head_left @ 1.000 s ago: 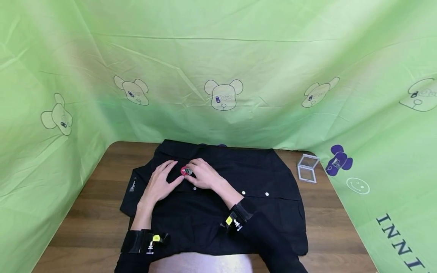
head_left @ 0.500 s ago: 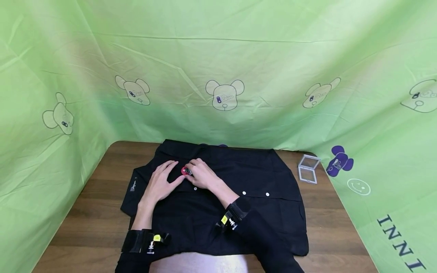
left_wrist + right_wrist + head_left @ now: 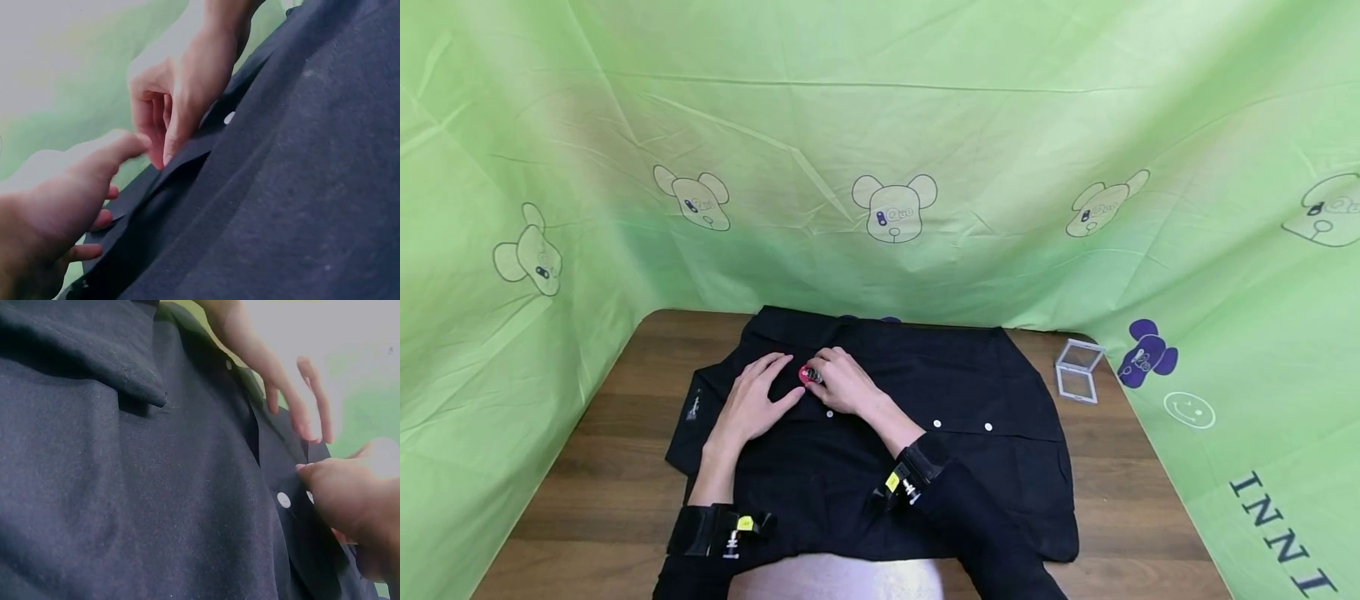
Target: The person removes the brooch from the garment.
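A black buttoned shirt lies spread on the table. On its upper left part is a small round red badge with a dark and white pattern, partly covered by fingers. Thumb and fingers of my right hand pinch the badge from its right side. My left hand rests on the shirt left of it, fingers spread, thumb reaching towards the badge. In the left wrist view my right hand has its thumb and fingertips together at the cloth, near my left hand. The badge's underside is hidden.
A small clear hinged case stands open on the wooden table at the right. White buttons run along the shirt's placket. A green printed curtain hangs behind and at both sides.
My right hand has drawn its fingers in closer around the badge, which shows less of its face. My right wrist has shifted slightly left. The left hand has hardly moved.
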Demonstrator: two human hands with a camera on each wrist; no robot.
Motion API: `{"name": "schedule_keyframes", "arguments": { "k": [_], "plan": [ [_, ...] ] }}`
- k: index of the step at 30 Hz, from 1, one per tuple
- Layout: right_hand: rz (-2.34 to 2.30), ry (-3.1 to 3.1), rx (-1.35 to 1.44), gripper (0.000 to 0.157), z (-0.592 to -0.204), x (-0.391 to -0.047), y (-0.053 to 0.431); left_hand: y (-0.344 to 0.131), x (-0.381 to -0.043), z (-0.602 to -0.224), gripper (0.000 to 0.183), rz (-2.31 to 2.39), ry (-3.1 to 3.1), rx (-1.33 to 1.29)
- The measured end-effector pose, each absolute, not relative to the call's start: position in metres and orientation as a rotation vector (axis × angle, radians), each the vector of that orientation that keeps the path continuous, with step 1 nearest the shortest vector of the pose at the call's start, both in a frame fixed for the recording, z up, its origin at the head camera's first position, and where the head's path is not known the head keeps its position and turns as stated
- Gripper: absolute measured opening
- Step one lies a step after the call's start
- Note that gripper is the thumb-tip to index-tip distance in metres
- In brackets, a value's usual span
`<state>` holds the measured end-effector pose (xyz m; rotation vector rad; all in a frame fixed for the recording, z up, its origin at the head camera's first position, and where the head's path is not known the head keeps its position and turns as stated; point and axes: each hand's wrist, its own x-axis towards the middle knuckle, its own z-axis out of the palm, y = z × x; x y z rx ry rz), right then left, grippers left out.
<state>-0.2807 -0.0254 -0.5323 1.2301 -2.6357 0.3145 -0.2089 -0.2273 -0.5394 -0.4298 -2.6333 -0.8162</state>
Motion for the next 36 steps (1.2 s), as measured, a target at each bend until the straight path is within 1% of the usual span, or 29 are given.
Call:
{"name": "schedule_keyframes", "arguments": {
  "k": [7, 12, 19, 27, 31, 36],
  "plan": [
    [0.433, -2.668, 1.218, 0.034, -0.527, -0.28, -0.023, -0.23, -0.207, -0.534, 0.06, -0.79, -2.638, -0.468],
    [0.499, -2.708, 1.201, 0.035, -0.525, -0.283, -0.021, -0.23, -0.207, -0.523, 0.058, -0.807, -2.687, -0.485],
    [0.637, -2.689, 1.183, 0.035, -0.521, -0.288, -0.021, -0.228, -0.214, -0.511, 0.051, -0.868, -2.702, -0.502],
    [0.889, -2.67, 1.152, 0.029, -0.518, -0.291, -0.02, -0.22, -0.222, -0.52, 0.042, -0.972, -2.597, -0.479],
    [0.963, -2.665, 1.128, 0.027, -0.518, -0.291, -0.02, -0.217, -0.224, -0.526, 0.036, -0.999, -2.552, -0.448],
    [1.027, -2.673, 1.102, 0.027, -0.519, -0.29, -0.019, -0.213, -0.226, -0.532, 0.033, -1.028, -2.483, -0.431]
  ]
}}
